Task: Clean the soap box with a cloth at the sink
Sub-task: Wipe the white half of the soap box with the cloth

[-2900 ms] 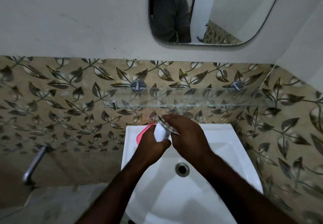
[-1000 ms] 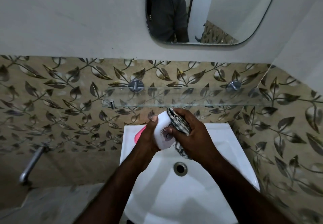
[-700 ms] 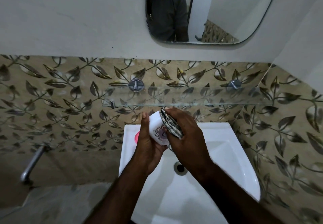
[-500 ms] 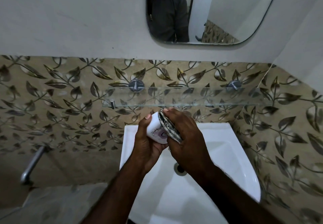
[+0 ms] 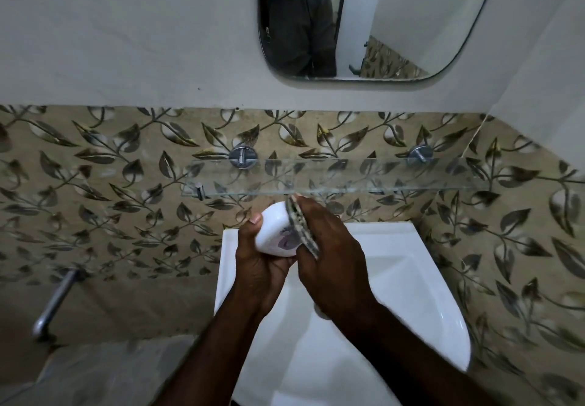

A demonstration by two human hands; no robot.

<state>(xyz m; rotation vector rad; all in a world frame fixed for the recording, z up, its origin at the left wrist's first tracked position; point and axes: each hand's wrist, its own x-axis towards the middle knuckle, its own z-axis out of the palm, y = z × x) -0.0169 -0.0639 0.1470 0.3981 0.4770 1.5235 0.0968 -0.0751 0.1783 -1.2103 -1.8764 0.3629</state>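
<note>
A white oval soap box (image 5: 274, 228) with a purple print on its side is held up over the back of the white sink (image 5: 408, 282). My left hand (image 5: 258, 266) grips it from below and the left, thumb on its top edge. My right hand (image 5: 329, 250) presses a dark checked cloth (image 5: 300, 226) against the box's right side; only the cloth's folded edge shows between palm and box. The pink piece seen earlier is hidden behind my left hand.
A glass shelf (image 5: 332, 177) on two chrome brackets runs along the leaf-patterned tiles just above my hands. A mirror (image 5: 364, 19) hangs higher up. A chrome pipe (image 5: 55, 302) sticks out of the wall at the lower left.
Both hands have risen a little toward the glass shelf and turned the box, with the cloth sliding across its right side. The drain and the pink piece are now covered.
</note>
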